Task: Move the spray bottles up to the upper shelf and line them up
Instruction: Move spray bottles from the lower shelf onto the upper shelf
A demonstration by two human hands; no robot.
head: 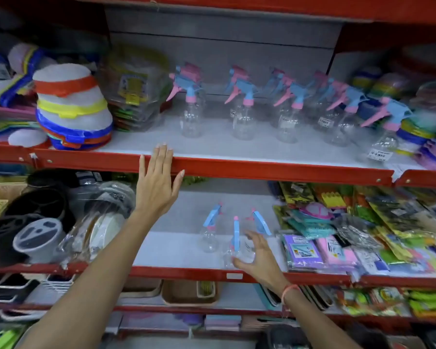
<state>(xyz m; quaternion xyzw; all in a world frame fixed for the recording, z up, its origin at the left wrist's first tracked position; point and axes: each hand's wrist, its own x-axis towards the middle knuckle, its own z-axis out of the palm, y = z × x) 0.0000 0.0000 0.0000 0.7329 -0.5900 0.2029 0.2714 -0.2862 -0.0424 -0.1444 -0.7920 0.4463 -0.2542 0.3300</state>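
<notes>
The right hand (256,255) is curled around the clear body of the front spray bottle (237,245) on the lower shelf (186,270), thumb in front and fingers round the far side. The frame is blurred there, so I cannot tell whether the grip has closed or is only closing. The left hand (156,182) is open and flat, holding nothing, its fingers spread and resting on the red front edge of the upper shelf (262,170).

Two more spray bottles stand just behind the right hand: one up and to its left (210,230), one directly beyond its fingertips (261,222). Up past the left hand and off to its right, a row of spray bottles (287,112) already stands on the upper shelf, the last one tilted (385,132) and leaning against the stacked goods.

The risks from here, as I judge them: the bottles look empty and light, so a knuckle brushing the bottle beyond the fingertips could tip it into the packets (320,250) lying beside the right hand. Lifting out, the tall trigger top could catch on the underside of the upper shelf's red edge. The open space above lies nearest the left hand, so that hand may be in the way when the bottle comes up. A smooth round body held low may also swivel in the fingers.
</notes>
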